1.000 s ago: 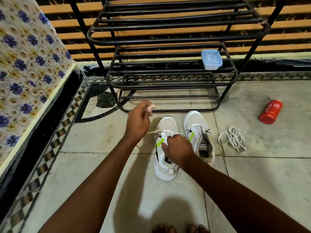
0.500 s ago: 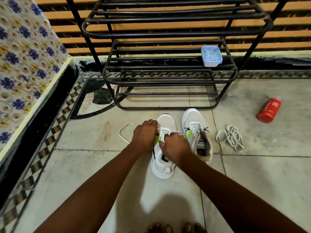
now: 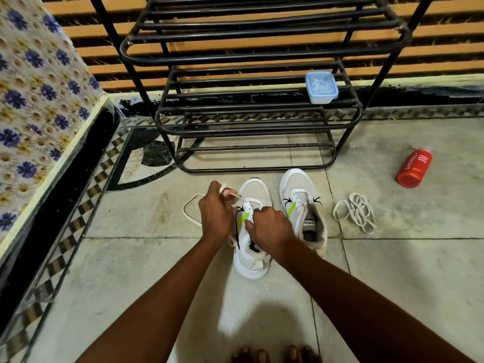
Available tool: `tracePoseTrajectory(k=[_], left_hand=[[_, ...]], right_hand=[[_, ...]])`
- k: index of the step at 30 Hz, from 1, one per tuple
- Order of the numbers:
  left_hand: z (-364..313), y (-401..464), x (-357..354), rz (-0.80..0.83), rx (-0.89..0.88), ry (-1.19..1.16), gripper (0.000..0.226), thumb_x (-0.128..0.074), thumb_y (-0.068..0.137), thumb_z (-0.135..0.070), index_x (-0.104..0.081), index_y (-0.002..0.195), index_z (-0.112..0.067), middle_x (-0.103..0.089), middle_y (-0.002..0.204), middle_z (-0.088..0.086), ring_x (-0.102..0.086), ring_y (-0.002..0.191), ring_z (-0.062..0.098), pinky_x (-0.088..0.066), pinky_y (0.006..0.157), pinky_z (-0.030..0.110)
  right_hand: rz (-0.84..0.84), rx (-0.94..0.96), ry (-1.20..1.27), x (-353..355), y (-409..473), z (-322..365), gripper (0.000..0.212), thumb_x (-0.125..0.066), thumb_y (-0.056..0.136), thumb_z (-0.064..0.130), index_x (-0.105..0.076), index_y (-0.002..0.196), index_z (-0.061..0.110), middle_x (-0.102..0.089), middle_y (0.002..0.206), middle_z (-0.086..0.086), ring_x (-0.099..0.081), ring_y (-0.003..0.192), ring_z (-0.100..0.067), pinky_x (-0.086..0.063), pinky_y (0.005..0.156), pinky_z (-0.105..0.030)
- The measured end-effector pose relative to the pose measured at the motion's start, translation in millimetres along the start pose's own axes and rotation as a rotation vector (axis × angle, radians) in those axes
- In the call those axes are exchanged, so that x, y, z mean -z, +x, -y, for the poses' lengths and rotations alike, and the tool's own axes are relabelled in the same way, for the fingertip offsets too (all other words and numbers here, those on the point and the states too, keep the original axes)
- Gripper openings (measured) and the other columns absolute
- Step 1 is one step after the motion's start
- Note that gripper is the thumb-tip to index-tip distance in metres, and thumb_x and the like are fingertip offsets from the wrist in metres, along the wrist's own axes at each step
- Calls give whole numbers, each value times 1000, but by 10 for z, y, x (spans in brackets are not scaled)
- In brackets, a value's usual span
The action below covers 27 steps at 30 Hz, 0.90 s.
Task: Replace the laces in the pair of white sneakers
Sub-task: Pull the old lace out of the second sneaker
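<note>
Two white sneakers with green and black marks stand on the tiled floor. My left hand (image 3: 216, 212) pinches the white lace (image 3: 190, 209) of the left sneaker (image 3: 255, 195) beside its eyelets; the lace loops out on the floor to the left. My right hand (image 3: 271, 227) grips the tongue and eyelet edge of that same sneaker and hides its middle. The right sneaker (image 3: 301, 195) stands just to the right, untouched, its lace threaded only near the toe. A loose bundle of white lace (image 3: 356, 214) lies on the floor further right.
A black metal shoe rack (image 3: 256, 127) stands right behind the sneakers with a pale blue box (image 3: 321, 87) on a shelf. A red bottle (image 3: 413, 167) lies at the right. A flower-patterned ledge (image 3: 39, 100) runs along the left. My toes (image 3: 275, 353) show at the bottom edge.
My left hand, raised up and left with the lace a second ago, has come down to the left sneaker's eyelets. The slack lace now loops on the floor. My right hand stayed on the sneaker.
</note>
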State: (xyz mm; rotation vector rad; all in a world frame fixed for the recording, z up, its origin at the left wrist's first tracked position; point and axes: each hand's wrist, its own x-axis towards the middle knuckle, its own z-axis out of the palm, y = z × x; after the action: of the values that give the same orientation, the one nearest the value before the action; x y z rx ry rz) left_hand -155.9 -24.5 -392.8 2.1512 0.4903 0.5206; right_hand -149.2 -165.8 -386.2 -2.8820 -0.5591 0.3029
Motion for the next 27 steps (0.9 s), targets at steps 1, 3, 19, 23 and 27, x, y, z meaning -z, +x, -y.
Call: tracePoseTrajectory(k=[1, 3, 19, 23, 27], left_hand=[[-11, -5, -13, -22, 18, -13, 21, -49, 88, 8, -48, 81, -12, -66, 74, -6, -56, 66, 13, -34, 61, 28], [-34, 28, -26, -56, 51, -36, 21, -51, 95, 4, -49, 80, -10, -57, 69, -9, -50, 62, 12, -27, 59, 28], [64, 378, -208, 37, 508, -494, 29, -31, 109, -5, -39, 84, -17, -49, 71, 2, -51, 59, 19, -52, 62, 31], [43, 390, -172, -18, 487, -541, 30, -29, 111, -5, -38, 85, -17, -42, 72, 3, -42, 58, 15, -45, 50, 22], [217, 287, -213, -34, 501, -448, 28, -32, 110, -8, -41, 85, -18, -44, 70, 2, -42, 55, 14, -53, 61, 30]], right_hand=[[-6, -1, 0, -1, -2, -1, 41, -43, 102, 42, -67, 111, 9, -65, 112, -16, -65, 103, -37, -50, 84, -37], [-14, -9, 4, -3, -4, -5, 42, -44, 102, 43, -67, 112, 9, -65, 112, -15, -65, 103, -36, -50, 84, -36], [-15, -36, 57, 15, 24, 13, 38, -52, 96, 42, -60, 117, 11, -65, 115, -16, -64, 106, -38, -51, 85, -39], [-14, -39, 57, -6, 34, 4, 43, -52, 95, 46, -58, 122, 12, -65, 115, -15, -65, 106, -38, -52, 86, -40], [-32, -40, 53, -32, 17, -2, 44, -51, 96, 46, -57, 122, 11, -65, 114, -15, -65, 105, -38, -52, 85, -40]])
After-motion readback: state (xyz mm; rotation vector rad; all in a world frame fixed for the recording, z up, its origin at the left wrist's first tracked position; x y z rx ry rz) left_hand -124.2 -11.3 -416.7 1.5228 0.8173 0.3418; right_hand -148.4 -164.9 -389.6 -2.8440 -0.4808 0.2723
